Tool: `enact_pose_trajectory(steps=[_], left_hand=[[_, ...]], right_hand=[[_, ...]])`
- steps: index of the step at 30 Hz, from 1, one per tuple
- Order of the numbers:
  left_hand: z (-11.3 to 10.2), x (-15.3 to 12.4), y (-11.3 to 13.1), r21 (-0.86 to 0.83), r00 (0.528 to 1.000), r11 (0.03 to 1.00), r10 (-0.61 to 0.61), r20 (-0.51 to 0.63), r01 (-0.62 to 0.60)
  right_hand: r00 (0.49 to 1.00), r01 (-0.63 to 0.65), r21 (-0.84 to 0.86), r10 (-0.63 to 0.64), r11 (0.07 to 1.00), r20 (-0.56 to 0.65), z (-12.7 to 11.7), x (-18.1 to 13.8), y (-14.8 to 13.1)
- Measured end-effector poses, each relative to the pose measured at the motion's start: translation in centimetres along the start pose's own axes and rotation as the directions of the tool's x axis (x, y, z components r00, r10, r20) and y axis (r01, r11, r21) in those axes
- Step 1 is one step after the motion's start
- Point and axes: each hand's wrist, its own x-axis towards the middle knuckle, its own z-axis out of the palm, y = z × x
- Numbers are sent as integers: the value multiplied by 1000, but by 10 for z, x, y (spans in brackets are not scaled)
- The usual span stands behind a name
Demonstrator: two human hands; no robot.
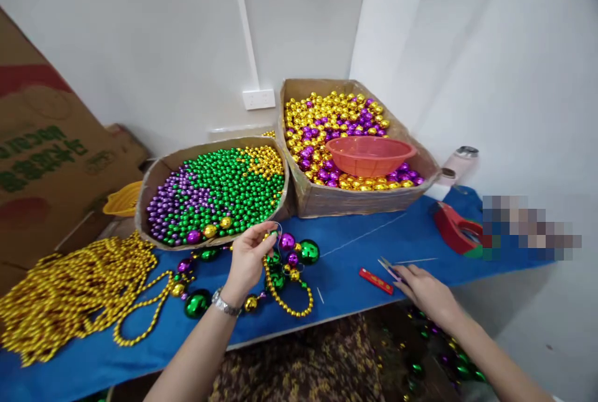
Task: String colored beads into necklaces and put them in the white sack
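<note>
My left hand, with a watch on its wrist, is closed in a pinch on a thin pale thread above the table. Beneath it lies a bead garland with a large green ball, purple and gold balls, and a loop of small gold beads. Low over the table at the right, my right hand has its fingers on a pair of small scissors, whose blades point left. A red box cutter-like piece lies just left of those fingers.
Behind stand a box of green, purple and gold beads and a box of larger balls with a pink basket. Gold bead strands heap at left. A red tape dispenser and a bottle are at right.
</note>
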Motion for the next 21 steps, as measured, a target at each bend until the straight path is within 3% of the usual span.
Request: enact_pose_trajectory(steps=[3,6,9,11,13,17,21], left_hand=[[-6,0,13,-1,1000,1000,4,29,-4],[-9,-7,15,32,997,999,-9,80,6],[-4,-17,9,132,981,991,-47,187,23],[3,-24,4,221,957,975,-62,283,-2],[10,-30,0,296,933,952,-31,359,-82],[19,-35,-2,366,903,904,49,427,-222],[22,-39,0,381,886,884,75,457,-271]], right_hand=[[1000,-8,16,8,1000,6,6,4,2],[1000,-14,89,12,996,18,4,10,-16],[995,2,284,-30,959,97,-3,11,-59],[975,-35,545,-91,838,201,-10,8,-97],[959,10,654,-193,756,209,-18,5,-132],[917,277,545,-387,791,95,-24,5,-170],[900,349,411,-424,842,106,-19,8,-174]])
